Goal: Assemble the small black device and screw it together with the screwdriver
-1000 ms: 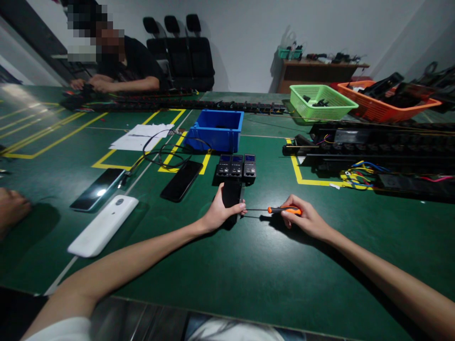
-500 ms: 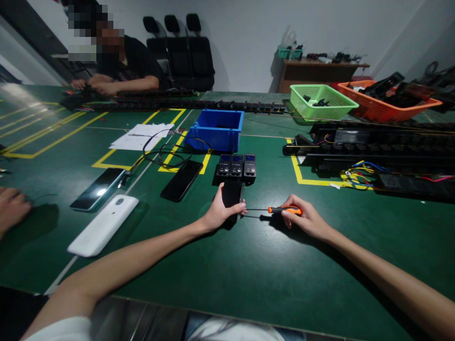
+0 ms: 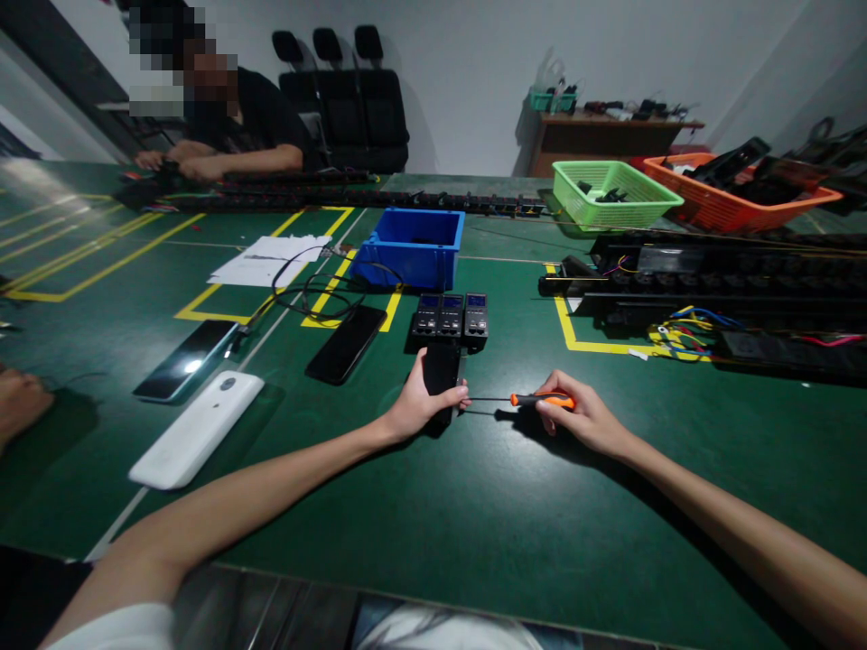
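My left hand [image 3: 418, 406] grips a black box-shaped module [image 3: 442, 372] that rests on the green table [image 3: 474, 524]. My right hand [image 3: 583, 417] is closed around an orange-handled screwdriver [image 3: 542, 399]. Its thin shaft points left, and the tip meets the module's right side beside my left thumb. Just beyond the module stand three black modules with small blue displays [image 3: 451, 316], side by side.
A blue bin [image 3: 411, 246], a coiled black cable [image 3: 318, 291], papers [image 3: 267, 260], two dark phones [image 3: 345, 343] and a white device [image 3: 196, 429] lie to the left. Green [image 3: 602, 194] and orange [image 3: 731, 203] baskets and long black wired strips [image 3: 711, 280] sit right. Another person [image 3: 230, 126] works at the far left; a hand [image 3: 17, 402] rests at the left edge.
My hands, the module and the screwdriver stay put. The other person's hand at the left edge has drawn back slightly toward the edge.
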The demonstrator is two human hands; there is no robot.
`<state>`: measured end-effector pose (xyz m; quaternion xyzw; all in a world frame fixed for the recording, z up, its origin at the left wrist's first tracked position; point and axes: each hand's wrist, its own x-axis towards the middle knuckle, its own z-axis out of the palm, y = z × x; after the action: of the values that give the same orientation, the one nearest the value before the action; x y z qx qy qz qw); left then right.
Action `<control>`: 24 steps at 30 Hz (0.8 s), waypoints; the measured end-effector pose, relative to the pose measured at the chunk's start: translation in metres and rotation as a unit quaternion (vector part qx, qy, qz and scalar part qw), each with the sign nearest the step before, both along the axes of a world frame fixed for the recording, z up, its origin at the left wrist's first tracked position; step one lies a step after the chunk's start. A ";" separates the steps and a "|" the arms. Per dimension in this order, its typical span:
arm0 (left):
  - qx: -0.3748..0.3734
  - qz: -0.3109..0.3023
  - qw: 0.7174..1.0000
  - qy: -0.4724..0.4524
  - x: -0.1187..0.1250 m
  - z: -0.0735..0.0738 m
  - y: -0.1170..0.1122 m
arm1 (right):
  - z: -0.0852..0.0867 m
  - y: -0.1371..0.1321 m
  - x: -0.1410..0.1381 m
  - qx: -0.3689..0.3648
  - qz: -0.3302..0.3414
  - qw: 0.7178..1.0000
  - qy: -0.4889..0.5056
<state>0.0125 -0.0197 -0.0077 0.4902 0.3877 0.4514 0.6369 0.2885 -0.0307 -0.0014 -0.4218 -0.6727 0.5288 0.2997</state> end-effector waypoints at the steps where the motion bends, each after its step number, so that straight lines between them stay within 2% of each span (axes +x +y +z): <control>1: 0.000 0.000 1.000 0.000 0.000 0.000 0.000 | 0.000 0.000 0.000 -0.001 0.000 1.000 0.000; 20: 0.013 -0.004 1.000 0.003 -0.001 -0.004 0.000 | 0.000 0.001 -0.002 -0.004 -0.003 1.000 0.001; 24: 0.014 -0.002 1.000 0.006 -0.001 -0.004 0.000 | 0.001 0.001 0.000 0.043 -0.018 0.998 -0.034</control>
<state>0.0114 -0.0196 -0.0115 0.5030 0.3840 0.4525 0.6284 0.2884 -0.0299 -0.0005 -0.4385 -0.6971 0.4790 0.3038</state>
